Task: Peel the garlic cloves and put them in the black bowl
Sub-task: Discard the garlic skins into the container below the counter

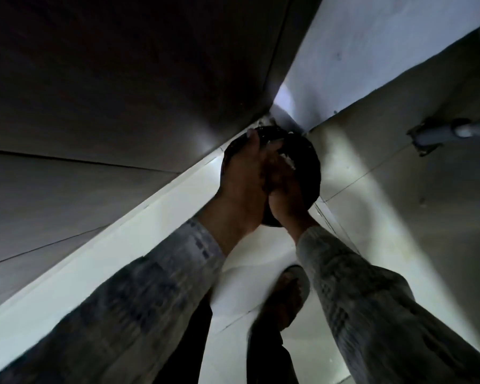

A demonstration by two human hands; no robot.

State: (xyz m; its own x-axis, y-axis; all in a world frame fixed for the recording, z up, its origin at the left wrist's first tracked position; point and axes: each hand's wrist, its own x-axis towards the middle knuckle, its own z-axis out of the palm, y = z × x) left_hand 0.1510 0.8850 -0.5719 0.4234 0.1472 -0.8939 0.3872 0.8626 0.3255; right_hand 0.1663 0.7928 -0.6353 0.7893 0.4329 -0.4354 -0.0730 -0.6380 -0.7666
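Two patterned sleeves, left and right, rise from the bottom of the frame, with a sandalled foot between them on the pale floor. At mid-frame the left hand grips the black bowl, fingers curled over its rim. The right hand presses close beside it; whether it grasps anything I cannot tell. White flakes show at the bowl. Beyond, at upper right, lies a grey pipe.

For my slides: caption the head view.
Left hand grips the black bowl above the floor; right hand touches white flakes.
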